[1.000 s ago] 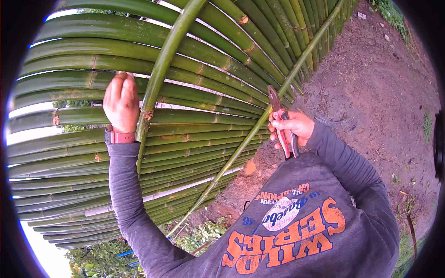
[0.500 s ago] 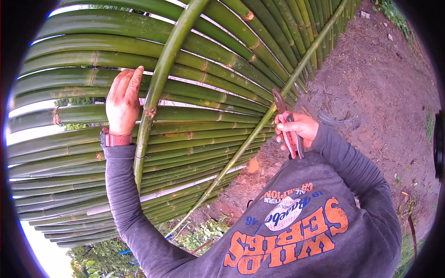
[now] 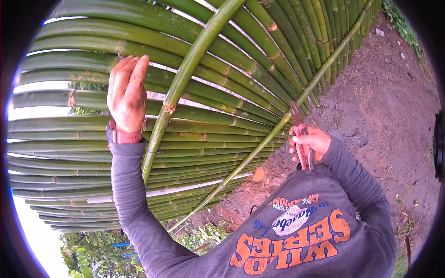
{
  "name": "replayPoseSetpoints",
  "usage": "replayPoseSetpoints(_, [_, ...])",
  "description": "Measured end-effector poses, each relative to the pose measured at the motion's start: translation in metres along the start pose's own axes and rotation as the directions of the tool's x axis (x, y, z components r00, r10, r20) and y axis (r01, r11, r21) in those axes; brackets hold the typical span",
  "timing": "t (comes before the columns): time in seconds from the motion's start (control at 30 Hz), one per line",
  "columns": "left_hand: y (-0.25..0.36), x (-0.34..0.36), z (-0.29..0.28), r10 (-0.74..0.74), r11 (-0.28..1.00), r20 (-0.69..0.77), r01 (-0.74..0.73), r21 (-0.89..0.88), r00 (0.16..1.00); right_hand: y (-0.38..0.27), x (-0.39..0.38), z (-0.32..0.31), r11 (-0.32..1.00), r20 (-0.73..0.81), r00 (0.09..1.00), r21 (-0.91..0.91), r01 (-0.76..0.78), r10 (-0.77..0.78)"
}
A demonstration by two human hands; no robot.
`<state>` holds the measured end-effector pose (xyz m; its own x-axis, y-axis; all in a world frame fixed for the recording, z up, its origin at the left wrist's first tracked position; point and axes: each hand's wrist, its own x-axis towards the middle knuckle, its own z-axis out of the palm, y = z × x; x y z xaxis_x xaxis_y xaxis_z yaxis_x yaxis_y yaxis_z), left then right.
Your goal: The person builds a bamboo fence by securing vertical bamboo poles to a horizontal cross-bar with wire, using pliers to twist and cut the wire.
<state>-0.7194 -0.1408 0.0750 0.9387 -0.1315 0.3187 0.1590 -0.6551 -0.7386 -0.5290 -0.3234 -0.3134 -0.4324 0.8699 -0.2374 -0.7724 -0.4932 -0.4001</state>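
Observation:
Green bamboo poles (image 3: 222,99) stand side by side as a fence, with narrow gaps between them. A thick bamboo rail (image 3: 185,72) crosses them, and a thinner rail (image 3: 266,139) crosses lower down near the soil. My left hand (image 3: 127,90) is raised at the poles to the left of the thick rail, fingers stretched out and nothing held; whether it touches the bamboo I cannot tell. My right hand (image 3: 310,143) grips red-handled pliers (image 3: 299,127), their dark jaws pointing toward the thin rail and overlapping it in view.
Brown bare soil (image 3: 375,102) lies along the fence foot on the right. A small coil of thin wire (image 3: 345,138) rests on it beside my right wrist. Leafy plants (image 3: 208,236) and blue bars (image 3: 123,244) show at the lower left.
The view has shifted, so the fence appears farther right. My left hand has turned and its fingers point more upward. The pliers stay in my right hand near the thin rail.

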Motion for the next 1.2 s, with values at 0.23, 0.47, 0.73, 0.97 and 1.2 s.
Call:
replayPoseSetpoints(0.23, [0.021, -0.019, 0.009, -0.086, 0.996, 0.018, 0.086, 0.009, 0.996, 0.001, -0.011, -0.009, 1.000, -0.014, 1.000, 0.012, -0.003, 0.003])
replayPoseSetpoints(0.47, [0.025, -0.039, 0.021, -0.042, 0.996, 0.207, 0.056, -0.062, 0.977, 0.004, -0.010, -0.009, 1.000, -0.029, 1.000, -0.017, -0.012, 0.011])
replayPoseSetpoints(0.73, [0.012, -0.019, 0.047, -0.157, 0.980, 0.191, 0.177, -0.092, 0.969, 0.003, -0.006, -0.003, 0.997, 0.010, 0.999, -0.067, -0.048, 0.049])
replayPoseSetpoints(0.97, [-0.019, 0.010, 0.029, -0.275, 0.928, 0.325, 0.338, -0.154, 0.905, 0.003, -0.008, -0.015, 1.000, 0.017, 1.000, -0.017, -0.017, 0.017])
replayPoseSetpoints(1.2, [-0.023, 0.018, 0.033, -0.085, 0.957, 0.469, 0.203, -0.208, 0.879, 0.004, -0.012, -0.012, 1.000, 0.017, 1.000, -0.008, 0.002, -0.002])
